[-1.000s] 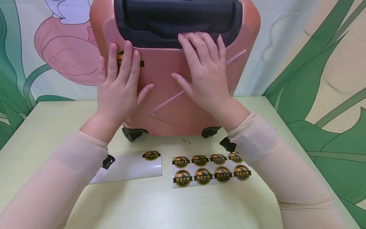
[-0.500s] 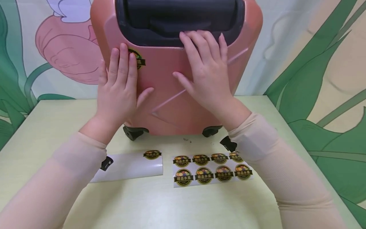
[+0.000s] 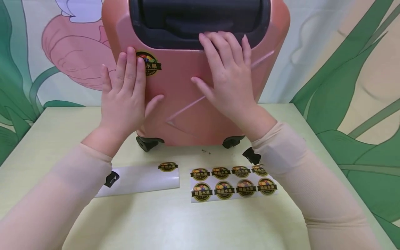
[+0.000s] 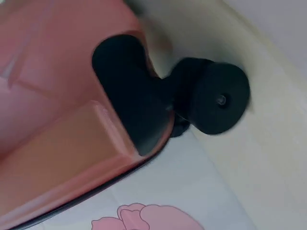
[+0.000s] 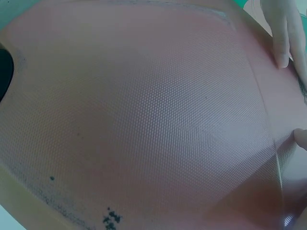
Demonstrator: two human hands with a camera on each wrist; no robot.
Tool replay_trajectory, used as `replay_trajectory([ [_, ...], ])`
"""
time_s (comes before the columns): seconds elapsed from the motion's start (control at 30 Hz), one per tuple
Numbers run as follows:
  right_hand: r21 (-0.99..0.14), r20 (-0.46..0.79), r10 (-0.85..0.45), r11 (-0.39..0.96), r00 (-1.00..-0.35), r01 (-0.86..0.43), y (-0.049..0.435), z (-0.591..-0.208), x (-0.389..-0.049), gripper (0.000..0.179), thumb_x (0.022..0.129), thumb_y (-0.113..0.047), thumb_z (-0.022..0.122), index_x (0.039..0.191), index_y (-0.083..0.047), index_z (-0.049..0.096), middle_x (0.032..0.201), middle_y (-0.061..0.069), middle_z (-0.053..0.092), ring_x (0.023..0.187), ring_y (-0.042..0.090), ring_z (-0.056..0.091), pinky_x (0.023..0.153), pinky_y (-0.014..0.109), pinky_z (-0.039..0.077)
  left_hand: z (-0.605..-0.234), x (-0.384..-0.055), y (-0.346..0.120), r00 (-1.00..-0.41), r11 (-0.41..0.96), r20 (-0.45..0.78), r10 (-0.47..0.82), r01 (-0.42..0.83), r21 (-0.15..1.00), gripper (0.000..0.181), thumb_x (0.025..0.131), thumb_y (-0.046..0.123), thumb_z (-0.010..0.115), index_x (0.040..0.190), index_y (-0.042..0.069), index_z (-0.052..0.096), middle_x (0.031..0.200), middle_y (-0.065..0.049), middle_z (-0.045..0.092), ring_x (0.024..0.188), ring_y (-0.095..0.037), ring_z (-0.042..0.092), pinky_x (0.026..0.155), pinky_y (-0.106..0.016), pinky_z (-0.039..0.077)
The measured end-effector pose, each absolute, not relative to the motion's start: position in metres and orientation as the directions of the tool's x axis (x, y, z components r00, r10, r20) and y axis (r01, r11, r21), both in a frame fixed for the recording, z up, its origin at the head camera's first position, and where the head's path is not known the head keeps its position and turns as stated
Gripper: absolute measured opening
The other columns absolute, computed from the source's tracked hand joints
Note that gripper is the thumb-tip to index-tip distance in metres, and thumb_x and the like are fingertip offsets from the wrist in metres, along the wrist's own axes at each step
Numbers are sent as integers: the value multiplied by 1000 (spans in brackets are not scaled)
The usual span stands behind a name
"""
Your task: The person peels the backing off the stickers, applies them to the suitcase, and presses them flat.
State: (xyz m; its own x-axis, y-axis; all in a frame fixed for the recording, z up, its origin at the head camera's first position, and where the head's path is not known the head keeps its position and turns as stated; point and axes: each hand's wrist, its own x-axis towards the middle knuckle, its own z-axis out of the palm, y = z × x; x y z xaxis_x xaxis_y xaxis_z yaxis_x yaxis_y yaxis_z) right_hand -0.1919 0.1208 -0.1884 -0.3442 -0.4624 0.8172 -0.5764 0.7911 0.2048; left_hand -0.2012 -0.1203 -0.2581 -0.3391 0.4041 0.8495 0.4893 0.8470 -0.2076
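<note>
- Behind everything stands a pale wall [image 3: 306,69] painted with big green leaves [image 3: 328,107] and a pink rounded figure [image 3: 75,55].
- A light wood-toned table [image 3: 162,222] spreads beneath, carrying all the objects.
- An orange-pink hard-shell suitcase [image 3: 179,74] stands upright at the table's back, black handle panel [image 3: 200,17] at the top and black caster wheels [image 3: 232,141] below.
- The right hand [image 3: 229,73] rests at the lower edge of that panel, fingers slightly bent, thumb apart, pinching nothing; it seems to steady the suitcase.
- The left hand [image 3: 123,93] lies over the suitcase's left side, three middle fingers close together, little finger and thumb spread, gripping nothing. How firmly it presses cannot be told.
- Near the table's middle lie two label sheets: one sheet [image 3: 213,181] with two rows of round stickers, partly behind the right sleeve [image 3: 293,156], and a mostly bare backing sheet [image 3: 140,180] with one sticker left at its upper right corner [image 3: 167,166].
- The fruit-logo sticker [image 3: 152,65] sits on the shell's upper left, just below the panel. The left hand has slid leftward, uncovering more of it; only its left edge stays hidden behind the fingers. Its visible part looks flat, suggesting that it is stuck and the smoothing is nearly complete.
</note>
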Motion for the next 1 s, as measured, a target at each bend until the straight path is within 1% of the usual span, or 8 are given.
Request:
replay_trajectory([
  [0.1,204,814,-463,793,-350,-574,121,-189,-192,62,90,-39,56,138,-2,42,134,16,44,128,31,31,110,47,4,-256,-200,-120,-401,867,836,375,472,-162,82,92,52,43,150,6,7,155,-12,9,141,-26,6,109,-52,4],
  [0.27,192,815,-456,794,-357,-576,122,-189,-192,62,90,-38,58,138,-2,42,135,15,44,128,30,31,110,47,3,-260,-198,-119,-449,867,803,392,473,-158,81,93,53,38,149,2,8,155,-14,7,141,-27,4,109,-52,5],
  [0.53,201,817,-459,794,-349,-574,123,-189,-193,61,91,-39,55,138,-2,41,135,15,44,128,30,31,110,47,4,-273,-193,-122,-460,851,772,440,488,-194,74,97,51,28,148,0,12,154,-16,10,142,-27,5,110,-50,5],
  [0.73,213,811,-465,800,-355,-561,124,-190,-194,61,92,-41,52,138,-3,41,135,15,44,127,30,31,110,48,5,-286,-185,-124,-449,829,754,479,514,-221,70,98,51,23,147,0,20,154,-14,14,141,-25,9,110,-49,8],
  [0.83,210,809,-464,801,-361,-560,125,-189,-194,61,91,-40,53,139,-3,40,136,15,43,128,30,30,110,48,5,-289,-180,-123,-442,824,754,487,518,-229,69,99,50,21,145,0,26,153,-13,18,141,-24,13,110,-49,10],
  [0.93,210,804,-464,806,-371,-553,126,-190,-193,62,91,-39,55,139,-3,40,137,16,42,129,30,30,110,47,5,-291,-174,-122,-460,814,728,508,533,-232,69,99,51,18,144,0,30,153,-13,20,141,-23,13,110,-49,12],
  [1.0,202,804,-463,803,-373,-560,127,-190,-193,61,91,-37,56,139,-3,40,137,15,42,130,30,30,111,47,5,-293,-169,-122,-472,801,703,532,550,-237,70,99,51,16,143,-1,31,152,-13,21,141,-23,13,109,-50,15],
])
